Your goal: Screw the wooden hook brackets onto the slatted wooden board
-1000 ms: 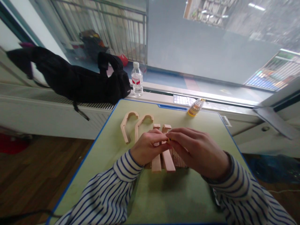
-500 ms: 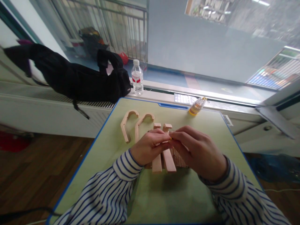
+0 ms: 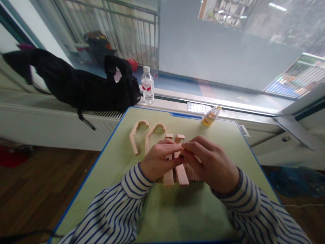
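Observation:
My left hand (image 3: 159, 159) and my right hand (image 3: 212, 162) meet at the fingertips over the middle of the table. Both are closed in a pinch, and whatever lies between the fingers is too small to name. Beneath them lie two straight light wooden pieces (image 3: 181, 175), side by side, with short blocks at their far ends. Under these is a brown, rough-textured piece (image 3: 193, 172), mostly covered by my right hand. Left of my hands rest two hook-shaped wooden pieces (image 3: 134, 138); the nearer one is partly hidden by my left hand.
The green table (image 3: 111, 183) has a blue edge. A glue bottle (image 3: 211, 116) with amber contents leans at its back right. On the sill stand a water bottle (image 3: 147, 86) and a black bag (image 3: 96, 88). A window runs behind.
My fingers have shifted slightly at the fingertips, and a dark spot now shows between them. The wooden pieces have kept their places; the view has moved a little.

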`<state>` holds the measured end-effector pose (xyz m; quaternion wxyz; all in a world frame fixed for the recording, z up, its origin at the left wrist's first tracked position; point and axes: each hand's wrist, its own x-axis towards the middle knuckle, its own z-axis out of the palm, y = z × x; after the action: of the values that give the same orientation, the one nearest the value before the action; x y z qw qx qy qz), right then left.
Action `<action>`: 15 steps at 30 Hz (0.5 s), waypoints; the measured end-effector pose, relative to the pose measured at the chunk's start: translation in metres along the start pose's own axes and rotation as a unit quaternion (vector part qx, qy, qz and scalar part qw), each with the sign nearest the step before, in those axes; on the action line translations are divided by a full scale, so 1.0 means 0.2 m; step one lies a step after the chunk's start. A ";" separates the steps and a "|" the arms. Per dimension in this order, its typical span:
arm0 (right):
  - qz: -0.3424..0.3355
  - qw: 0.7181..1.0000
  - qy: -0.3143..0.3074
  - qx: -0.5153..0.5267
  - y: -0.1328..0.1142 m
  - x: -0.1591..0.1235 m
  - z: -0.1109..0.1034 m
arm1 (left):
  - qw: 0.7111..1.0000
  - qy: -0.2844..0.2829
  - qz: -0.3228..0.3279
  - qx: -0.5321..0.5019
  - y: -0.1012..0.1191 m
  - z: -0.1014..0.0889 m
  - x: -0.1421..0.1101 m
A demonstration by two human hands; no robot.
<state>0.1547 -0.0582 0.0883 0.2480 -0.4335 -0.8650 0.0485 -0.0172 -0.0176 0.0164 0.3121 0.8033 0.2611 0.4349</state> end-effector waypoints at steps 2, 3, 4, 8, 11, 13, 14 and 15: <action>0.005 1.000 -0.005 0.007 0.00 0.01 -0.01 | 1.000 0.004 0.007 0.009 0.00 0.00 0.00; 0.006 1.000 -0.008 0.013 0.00 0.01 -0.01 | 1.000 0.005 0.008 0.012 0.00 0.00 0.00; 0.007 1.000 -0.011 0.019 0.00 0.01 -0.02 | 1.000 0.006 0.007 0.013 0.00 0.01 0.00; -0.010 0.998 -0.047 0.032 0.02 0.01 -0.05 | 1.000 0.018 0.007 0.013 -0.01 0.01 0.00; -0.019 0.997 -0.069 0.035 0.03 0.00 -0.06 | 1.000 -0.001 0.020 0.004 -0.01 0.00 0.00; -0.018 0.997 -0.061 0.033 0.03 -0.01 -0.05 | 1.000 -0.011 0.023 0.000 0.00 0.00 0.01; -0.015 0.998 -0.054 0.032 0.03 -0.01 -0.04 | 1.000 -0.013 0.021 -0.001 0.00 -0.01 0.01; -0.013 0.998 -0.047 0.030 0.03 -0.01 -0.04 | 1.000 -0.016 0.016 -0.002 0.00 -0.01 0.01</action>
<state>0.1634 -0.0561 0.0924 0.2201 -0.4114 -0.8797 0.0913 -0.0175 -0.0163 0.0183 0.3106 0.8136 0.2423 0.4277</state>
